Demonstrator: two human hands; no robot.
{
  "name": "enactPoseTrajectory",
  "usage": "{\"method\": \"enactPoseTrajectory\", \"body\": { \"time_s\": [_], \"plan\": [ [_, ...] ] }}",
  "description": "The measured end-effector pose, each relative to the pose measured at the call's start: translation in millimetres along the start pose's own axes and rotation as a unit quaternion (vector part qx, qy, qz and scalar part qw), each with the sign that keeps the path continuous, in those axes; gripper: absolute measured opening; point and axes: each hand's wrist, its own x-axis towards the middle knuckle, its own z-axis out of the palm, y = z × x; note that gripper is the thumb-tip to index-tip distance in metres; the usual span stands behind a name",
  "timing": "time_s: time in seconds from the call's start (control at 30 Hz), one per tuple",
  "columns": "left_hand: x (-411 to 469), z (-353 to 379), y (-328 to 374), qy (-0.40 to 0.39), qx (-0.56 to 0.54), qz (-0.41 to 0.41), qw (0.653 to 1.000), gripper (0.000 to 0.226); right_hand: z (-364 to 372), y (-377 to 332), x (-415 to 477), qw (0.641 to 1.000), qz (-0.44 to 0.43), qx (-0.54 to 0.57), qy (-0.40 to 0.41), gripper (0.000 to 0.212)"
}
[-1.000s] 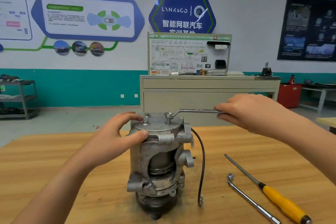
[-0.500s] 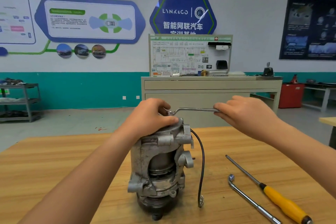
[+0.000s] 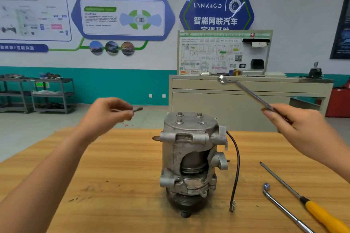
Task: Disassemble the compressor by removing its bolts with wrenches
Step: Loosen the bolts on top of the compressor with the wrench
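Steel wrench (image 3: 246, 91) gripped in right hand (image 3: 291, 125), small bolt (image 3: 137, 109) pinched at left hand (image 3: 106, 112) fingertips, both above compressor (image 3: 191, 159).

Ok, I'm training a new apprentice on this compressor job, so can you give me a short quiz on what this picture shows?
1. True or false: the wrench in the right hand sits on the compressor.
2. What does the left hand pinch? A) a bolt B) a spring C) a coin
3. Fill in: ___ bolts stand in the compressor's top, beside one empty hole.

Key: 1 false, it is held up in the air, clear of the compressor; 2 A; 3 three.
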Motion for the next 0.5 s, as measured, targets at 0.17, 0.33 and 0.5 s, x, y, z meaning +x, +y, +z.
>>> {"method": "enactPoseTrajectory", "body": {
  "time_s": [0.17, 0.33, 0.5],
  "plan": [
    [-77, 33, -124, -0.173, 0.309, -0.099, 0.930, 0.011, 5, -10, -7, 0.999, 0.016, -0.032, -0.041, 0.031],
    [-91, 36, -155, -0.165, 0.343, -0.079, 0.921, 0.024, 4, -18, -7, 0.988, 0.008, -0.104, -0.111, 0.035],
    [-79, 56, -119, -0.074, 0.307, -0.056, 0.947, 0.013, 3, -40, 1, 0.970, -0.056, -0.183, -0.147, 0.041]
  ]
}}
